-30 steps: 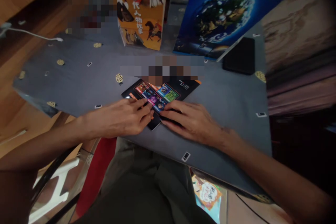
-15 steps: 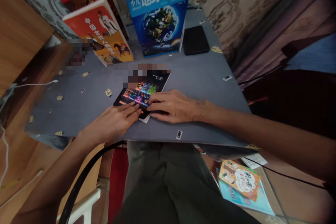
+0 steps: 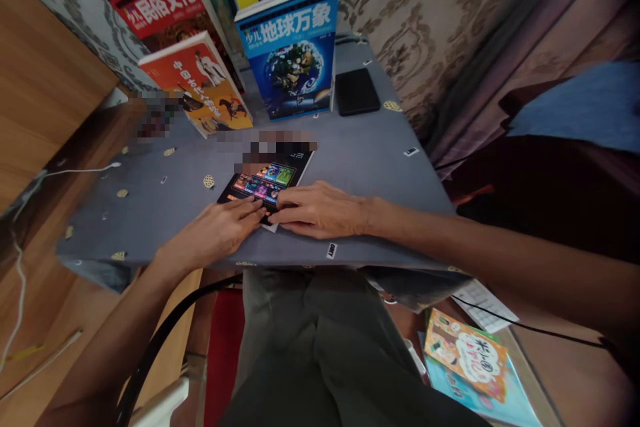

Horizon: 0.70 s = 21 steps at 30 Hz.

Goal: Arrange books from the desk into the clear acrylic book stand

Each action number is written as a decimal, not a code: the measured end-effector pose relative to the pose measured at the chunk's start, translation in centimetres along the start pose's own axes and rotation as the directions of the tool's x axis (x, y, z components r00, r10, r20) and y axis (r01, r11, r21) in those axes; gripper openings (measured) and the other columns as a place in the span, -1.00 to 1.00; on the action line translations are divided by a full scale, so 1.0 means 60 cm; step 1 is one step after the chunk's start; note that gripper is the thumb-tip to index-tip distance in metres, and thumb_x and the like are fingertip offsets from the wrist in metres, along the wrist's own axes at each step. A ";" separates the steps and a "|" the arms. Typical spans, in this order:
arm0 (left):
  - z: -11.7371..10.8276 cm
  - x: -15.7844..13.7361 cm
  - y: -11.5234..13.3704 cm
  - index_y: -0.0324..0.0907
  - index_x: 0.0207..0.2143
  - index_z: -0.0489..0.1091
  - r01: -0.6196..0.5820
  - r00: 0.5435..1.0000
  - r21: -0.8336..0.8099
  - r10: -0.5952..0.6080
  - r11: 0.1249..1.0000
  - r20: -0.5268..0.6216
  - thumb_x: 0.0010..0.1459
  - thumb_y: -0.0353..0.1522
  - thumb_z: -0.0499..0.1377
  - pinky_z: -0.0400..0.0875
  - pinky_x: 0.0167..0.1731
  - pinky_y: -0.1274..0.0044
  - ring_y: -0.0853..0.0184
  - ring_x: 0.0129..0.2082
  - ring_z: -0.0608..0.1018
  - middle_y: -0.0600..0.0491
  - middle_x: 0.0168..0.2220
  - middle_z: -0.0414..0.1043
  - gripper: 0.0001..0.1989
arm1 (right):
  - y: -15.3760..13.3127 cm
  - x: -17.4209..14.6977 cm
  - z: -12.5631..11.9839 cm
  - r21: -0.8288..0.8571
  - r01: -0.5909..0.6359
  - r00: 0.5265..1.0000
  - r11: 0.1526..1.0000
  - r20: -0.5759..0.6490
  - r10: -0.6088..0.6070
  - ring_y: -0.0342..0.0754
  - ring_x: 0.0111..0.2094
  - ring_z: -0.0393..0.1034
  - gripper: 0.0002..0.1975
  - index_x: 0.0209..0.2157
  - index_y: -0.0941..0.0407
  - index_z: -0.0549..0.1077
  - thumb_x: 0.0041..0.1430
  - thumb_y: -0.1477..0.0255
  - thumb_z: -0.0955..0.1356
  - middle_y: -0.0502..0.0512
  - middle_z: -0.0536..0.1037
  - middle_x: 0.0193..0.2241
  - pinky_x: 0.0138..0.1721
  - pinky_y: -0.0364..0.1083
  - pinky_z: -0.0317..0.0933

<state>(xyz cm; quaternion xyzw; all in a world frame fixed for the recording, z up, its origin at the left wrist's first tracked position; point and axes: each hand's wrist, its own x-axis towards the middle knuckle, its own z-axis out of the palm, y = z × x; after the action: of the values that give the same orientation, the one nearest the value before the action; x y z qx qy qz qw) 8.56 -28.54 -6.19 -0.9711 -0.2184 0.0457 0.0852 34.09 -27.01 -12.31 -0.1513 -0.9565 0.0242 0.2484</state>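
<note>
A thin black-covered book with small coloured pictures lies at an angle on the cloth-covered table. My left hand rests flat at the book's lower left, fingers stretched together over the near edge. From the right, my right hand lies on its lower right part, fingers extended and slightly bent, touching the cover near the left fingertips. A white page edge shows under the near corner. Part of the book's far left is blurred out by mosaic.
Behind stand a blue earth book, an orange book and a red book. A black flat case lies right of them. Below right, an orange booklet rests on a blue one. A white cable runs at left.
The view has shifted, showing more of the standing books. My right hand has slid slightly toward my left hand over the book's near corner. The left hand stays about where it was.
</note>
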 end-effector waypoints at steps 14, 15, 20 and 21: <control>0.018 0.035 -0.007 -0.23 0.03 0.46 0.361 0.918 -0.178 -0.383 0.916 -0.109 0.39 -0.32 0.05 0.50 0.04 0.24 0.15 0.03 0.56 -0.13 0.04 0.53 -0.71 | -0.007 0.002 -0.020 0.006 -0.018 0.999 1.000 0.046 0.018 -0.04 -0.18 0.41 -0.74 -0.05 0.12 0.55 0.38 0.40 0.27 0.17 0.51 -0.18 -0.28 -0.09 0.29; 0.024 0.039 -0.013 -0.22 0.07 0.43 0.401 0.898 -0.194 -0.426 0.896 -0.114 0.38 -0.31 0.08 0.47 0.08 0.22 0.14 0.07 0.54 -0.13 0.09 0.49 -0.69 | -0.002 0.001 -0.020 -0.008 -0.058 0.997 0.998 0.045 0.058 -0.04 -0.19 0.42 -0.75 -0.06 0.13 0.55 0.38 0.40 0.27 0.17 0.52 -0.18 -0.26 -0.08 0.30; 0.046 0.050 -0.034 -0.15 0.10 0.39 0.492 0.839 -0.279 -0.535 0.825 -0.103 0.36 -0.25 0.10 0.44 0.10 0.21 0.12 0.12 0.49 -0.11 0.17 0.41 -0.68 | 0.037 -0.008 -0.029 -0.185 -0.402 0.912 0.897 0.006 0.410 -0.01 -0.19 0.44 -0.74 -0.08 0.18 0.58 0.38 0.46 0.26 0.20 0.54 -0.19 -0.21 -0.04 0.33; 0.047 0.052 -0.035 -0.14 0.08 0.39 0.505 0.829 -0.287 -0.550 0.814 -0.100 0.36 -0.25 0.10 0.44 0.10 0.21 0.10 0.14 0.48 -0.11 0.18 0.39 -0.69 | 0.045 -0.010 -0.032 -0.214 -0.469 0.878 0.857 -0.011 0.478 0.00 -0.18 0.44 -0.73 -0.08 0.18 0.58 0.39 0.46 0.26 0.21 0.54 -0.18 -0.21 -0.04 0.33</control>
<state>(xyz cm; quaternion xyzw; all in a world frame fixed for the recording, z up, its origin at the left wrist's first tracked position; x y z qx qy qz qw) 10.11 -24.89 -8.73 -0.8747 -0.4753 -0.0944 -0.0086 36.26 -24.70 -11.24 -0.4067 -0.8919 -0.0133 0.1971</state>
